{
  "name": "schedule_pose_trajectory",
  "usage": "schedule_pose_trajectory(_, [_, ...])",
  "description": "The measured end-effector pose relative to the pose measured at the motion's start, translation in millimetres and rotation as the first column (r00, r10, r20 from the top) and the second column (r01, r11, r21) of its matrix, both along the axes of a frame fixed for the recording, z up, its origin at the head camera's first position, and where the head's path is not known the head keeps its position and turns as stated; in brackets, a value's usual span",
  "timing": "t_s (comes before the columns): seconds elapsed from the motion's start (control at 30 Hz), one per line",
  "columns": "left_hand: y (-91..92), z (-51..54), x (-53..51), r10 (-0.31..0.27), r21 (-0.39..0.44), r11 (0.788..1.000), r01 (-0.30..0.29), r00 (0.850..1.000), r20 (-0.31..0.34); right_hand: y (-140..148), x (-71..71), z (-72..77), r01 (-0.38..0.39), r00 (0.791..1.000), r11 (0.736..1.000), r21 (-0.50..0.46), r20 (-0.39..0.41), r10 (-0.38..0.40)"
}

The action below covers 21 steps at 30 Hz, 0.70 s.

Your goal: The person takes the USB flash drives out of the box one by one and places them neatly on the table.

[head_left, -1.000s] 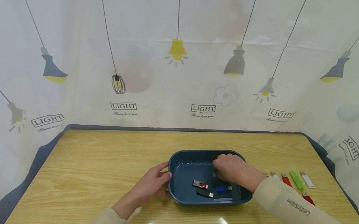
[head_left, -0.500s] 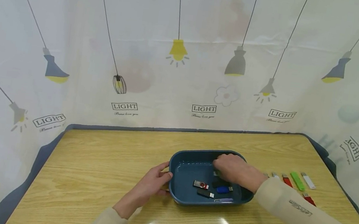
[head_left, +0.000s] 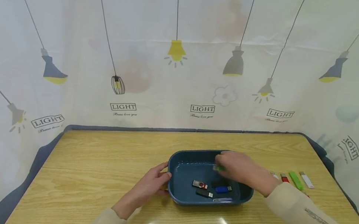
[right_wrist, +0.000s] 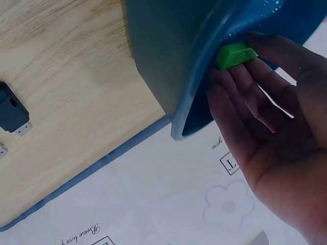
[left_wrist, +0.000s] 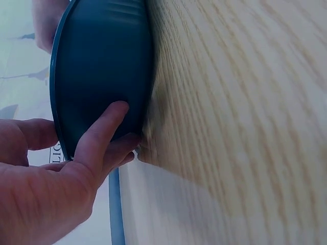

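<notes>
A dark blue tray (head_left: 190, 158) stands on the wooden table. At its left end my left hand (head_left: 150, 183) grips the wall, the thumb at the rim and other fingers along the outside, seen in the left wrist view too. My right hand (head_left: 239, 168) is over the tray's back right part. Between its thumb and fingers it pinches a green USB flash drive (right_wrist: 235, 55), partly hidden by the hand in the head view. Several flash drives lie on the tray floor: a silver and red one (head_left: 200, 184), a black one (head_left: 204, 193), a blue one (head_left: 223, 189) and a purple one (head_left: 223, 199).
Right of the tray several flash drives lie in a group on the table, among them a green one (head_left: 296, 180), a white one (head_left: 307, 179) and a red one (head_left: 284, 178). The right sleeve (head_left: 308, 213) hides part of that group. A printed curtain (head_left: 169, 84) stands behind the table.
My right hand has risen slightly and shifted right inside the tray, and the green flash drive now shows at its fingertips. My left hand and the tray stay where they were.
</notes>
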<state>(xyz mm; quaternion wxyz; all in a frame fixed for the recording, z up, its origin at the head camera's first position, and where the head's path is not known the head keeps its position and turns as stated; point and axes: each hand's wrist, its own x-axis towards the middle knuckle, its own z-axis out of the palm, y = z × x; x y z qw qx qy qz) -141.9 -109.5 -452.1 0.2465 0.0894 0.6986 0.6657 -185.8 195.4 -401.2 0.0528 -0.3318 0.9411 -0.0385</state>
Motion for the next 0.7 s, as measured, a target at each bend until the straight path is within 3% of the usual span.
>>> schedule_pose_trajectory(0.23, [0.5,0.0,-0.2,0.009,-0.013,1.0,-0.009,1.0,0.004,11,8.3,9.7,0.001,1.0,0.997,-0.073,-0.02,-0.003])
schedule_pose_trajectory(0.7, [1.9,0.8,1.0,0.014,-0.011,1.0,-0.014,1.0,0.01,41,26.3,19.4,0.128,0.992,0.978,-0.163,0.005,-0.129])
